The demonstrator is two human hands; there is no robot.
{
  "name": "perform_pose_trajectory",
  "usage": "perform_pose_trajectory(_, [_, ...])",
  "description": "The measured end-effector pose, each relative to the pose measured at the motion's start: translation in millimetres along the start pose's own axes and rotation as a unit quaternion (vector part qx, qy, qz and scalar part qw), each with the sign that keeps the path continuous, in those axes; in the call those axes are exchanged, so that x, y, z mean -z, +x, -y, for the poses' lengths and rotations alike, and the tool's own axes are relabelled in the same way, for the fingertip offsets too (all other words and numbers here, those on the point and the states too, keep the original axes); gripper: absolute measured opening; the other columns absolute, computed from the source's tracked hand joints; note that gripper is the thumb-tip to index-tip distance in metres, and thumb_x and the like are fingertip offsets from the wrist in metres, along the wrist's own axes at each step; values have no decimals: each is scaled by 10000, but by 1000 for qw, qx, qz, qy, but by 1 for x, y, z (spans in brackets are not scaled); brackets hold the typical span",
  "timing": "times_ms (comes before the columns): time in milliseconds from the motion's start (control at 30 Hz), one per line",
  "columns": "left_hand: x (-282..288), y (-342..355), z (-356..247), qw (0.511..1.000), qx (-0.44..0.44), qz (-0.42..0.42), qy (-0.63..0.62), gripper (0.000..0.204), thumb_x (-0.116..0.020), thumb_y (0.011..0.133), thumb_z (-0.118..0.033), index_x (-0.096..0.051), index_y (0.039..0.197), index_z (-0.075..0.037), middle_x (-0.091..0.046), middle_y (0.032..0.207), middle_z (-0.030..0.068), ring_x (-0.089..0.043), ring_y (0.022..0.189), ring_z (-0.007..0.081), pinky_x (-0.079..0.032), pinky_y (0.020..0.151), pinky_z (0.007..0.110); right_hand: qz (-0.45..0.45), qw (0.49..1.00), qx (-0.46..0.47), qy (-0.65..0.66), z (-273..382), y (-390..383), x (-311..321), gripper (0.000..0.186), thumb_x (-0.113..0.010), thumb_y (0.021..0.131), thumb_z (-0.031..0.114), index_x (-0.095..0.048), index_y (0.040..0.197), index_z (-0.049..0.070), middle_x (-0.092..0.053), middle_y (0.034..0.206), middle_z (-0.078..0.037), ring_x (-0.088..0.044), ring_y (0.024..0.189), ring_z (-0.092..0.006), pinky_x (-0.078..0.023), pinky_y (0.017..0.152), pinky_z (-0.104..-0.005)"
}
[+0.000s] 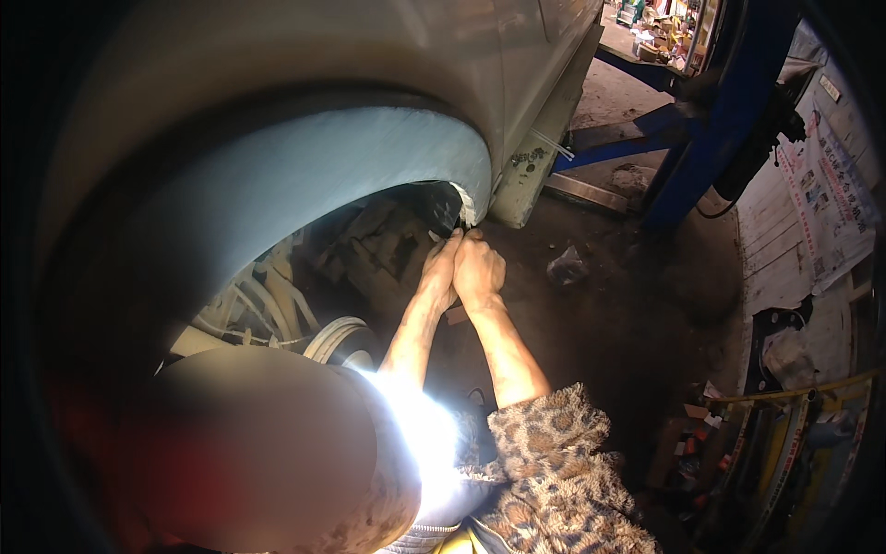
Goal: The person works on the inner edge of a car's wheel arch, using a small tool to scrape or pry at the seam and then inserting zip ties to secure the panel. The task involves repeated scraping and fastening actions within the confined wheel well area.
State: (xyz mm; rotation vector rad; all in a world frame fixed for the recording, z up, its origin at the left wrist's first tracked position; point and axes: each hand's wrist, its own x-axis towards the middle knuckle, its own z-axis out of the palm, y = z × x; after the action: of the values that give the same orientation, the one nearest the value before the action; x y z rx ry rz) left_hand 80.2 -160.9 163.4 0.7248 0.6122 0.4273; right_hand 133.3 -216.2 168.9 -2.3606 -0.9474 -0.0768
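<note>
Head view: left hand (439,262) and right hand (480,268) together just below the lower end of the light-blue wheel arch (360,138), which curves away toward 10 o'clock. Fingers curled on both; can't tell what, if anything, they grip. Sill panel (522,185) at 1 o'clock, clear crumpled plastic (567,267) at 3. Step looks like working the arch's end; next move likely calls for steady pressure there.
</note>
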Motion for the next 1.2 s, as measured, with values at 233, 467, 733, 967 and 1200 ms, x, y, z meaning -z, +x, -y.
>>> perform_pose_trajectory(233, [1, -6, -7, 1000, 19, 14, 3, 306, -552, 997, -278, -620, 1147, -20, -660, 1047, 78, -638, 923, 180, -539, 830, 336, 1, 1000, -13, 13, 2, 0, 2, 255, -496, 924, 157, -576, 913, -85, -677, 696, -228, -702, 635, -342, -574, 583, -411])
perform_pose_trajectory(467, [11, 9, -3, 997, -13, -10, 69, 236, -629, 958, -250, -617, 1038, -29, -665, 966, 59, -626, 851, 135, -531, 723, 279, -21, 998, 47, 26, -9, -15, -29, 253, -538, 881, 140, -607, 990, -78, -669, 666, -200, -676, 604, -362, -552, 587, -459])
perform_pose_trajectory(733, [4, 11, 6, 994, -49, -39, 89, 201, -638, 955, -244, -593, 957, -49, -636, 885, 34, -598, 787, 113, -519, 699, 262, -53, 997, 47, 39, -19, -14, -38, 315, -535, 901, 167, -570, 1030, -119, -672, 690, -208, -682, 626, -362, -559, 590, -432])
perform_pose_trajectory(967, [3, 3, 14, 996, -25, -67, 44, 292, -654, 934, -265, -626, 1054, 0, -663, 947, 88, -631, 848, 163, -528, 737, 297, 140, 980, -80, 121, -8, -10, 11, 345, -456, 945, 221, -626, 986, -77, -678, 853, -282, -684, 825, -430, -556, 738, -511])
perform_pose_trajectory(1200, [2, -33, 43, 994, -61, -79, 45, 302, -580, 983, -319, -590, 1059, -27, -634, 989, 68, -603, 891, 154, -521, 770, 306, 67, 987, -50, 135, -13, -41, 25, 204, -485, 946, 183, -526, 927, -16, -669, 779, -269, -674, 767, -441, -541, 696, -530])
